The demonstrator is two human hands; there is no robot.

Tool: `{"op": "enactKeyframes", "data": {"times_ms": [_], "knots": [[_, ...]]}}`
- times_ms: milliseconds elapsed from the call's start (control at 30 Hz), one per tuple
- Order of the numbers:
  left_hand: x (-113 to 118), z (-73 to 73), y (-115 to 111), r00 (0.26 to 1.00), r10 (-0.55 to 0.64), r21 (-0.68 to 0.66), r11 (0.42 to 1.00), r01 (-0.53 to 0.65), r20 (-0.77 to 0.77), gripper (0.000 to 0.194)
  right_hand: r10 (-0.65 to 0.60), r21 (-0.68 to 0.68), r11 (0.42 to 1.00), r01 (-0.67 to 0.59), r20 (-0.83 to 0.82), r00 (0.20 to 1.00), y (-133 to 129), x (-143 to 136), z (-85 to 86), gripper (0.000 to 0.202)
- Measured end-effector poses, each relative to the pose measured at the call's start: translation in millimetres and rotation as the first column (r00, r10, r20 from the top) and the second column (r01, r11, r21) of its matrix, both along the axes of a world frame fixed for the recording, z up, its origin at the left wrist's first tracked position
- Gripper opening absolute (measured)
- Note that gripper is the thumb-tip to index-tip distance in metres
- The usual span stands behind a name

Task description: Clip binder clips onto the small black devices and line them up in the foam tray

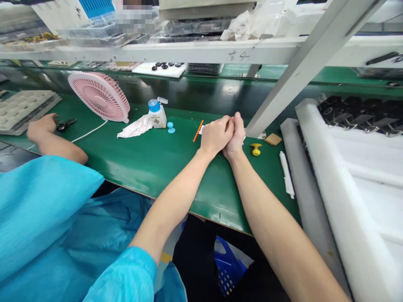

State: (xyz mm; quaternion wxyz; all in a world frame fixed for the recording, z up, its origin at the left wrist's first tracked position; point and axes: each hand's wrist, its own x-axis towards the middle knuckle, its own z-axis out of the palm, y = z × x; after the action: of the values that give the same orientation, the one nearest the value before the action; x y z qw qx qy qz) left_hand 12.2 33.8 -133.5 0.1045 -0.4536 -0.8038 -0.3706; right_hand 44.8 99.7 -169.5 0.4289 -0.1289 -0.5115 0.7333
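My left hand [216, 135] and my right hand [236, 136] are clasped against each other above the green bench top [151, 159]. The fingers of both are bent and pressed together, and whatever may lie between the palms is hidden. Just left of them is an orange strip [198, 131], with a small white piece partly under my left hand. A yellow suction-cup-like piece [256, 149] sits to the right of my right hand. Farther left stand a blue one [171, 127] and a white bottle with a blue cap [158, 116].
Foam trays [355, 180] with black parts fill the right side, beside a white pen [286, 175]. A slanted metal post [292, 69] rises behind my hands. At left are a pink fan [100, 96], a tissue [137, 127] and another person's arm [59, 144].
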Motion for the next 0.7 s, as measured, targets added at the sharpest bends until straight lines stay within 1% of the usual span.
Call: {"op": "enactKeyframes", "data": {"times_ms": [133,467,700], "knots": [[0.4,0.5,-0.1,1.0,0.002,-0.001,1.0,-0.002,0.001,0.034,-0.008,0.015,1.0,0.008,0.016,1.0,0.6,0.0,-0.9,0.059],[0.0,1.0,-0.4,1.0,-0.007,-0.005,1.0,0.007,0.013,0.035,-0.03,0.001,1.0,0.03,0.035,0.999,0.2,0.2,-0.5,0.061],[1.1,3.0,-1.7,1.0,0.001,-0.011,1.0,0.0,0.025,0.033,-0.037,0.052,0.998,0.034,0.059,0.998,1.8,-0.4,-2.8,0.062]]}}
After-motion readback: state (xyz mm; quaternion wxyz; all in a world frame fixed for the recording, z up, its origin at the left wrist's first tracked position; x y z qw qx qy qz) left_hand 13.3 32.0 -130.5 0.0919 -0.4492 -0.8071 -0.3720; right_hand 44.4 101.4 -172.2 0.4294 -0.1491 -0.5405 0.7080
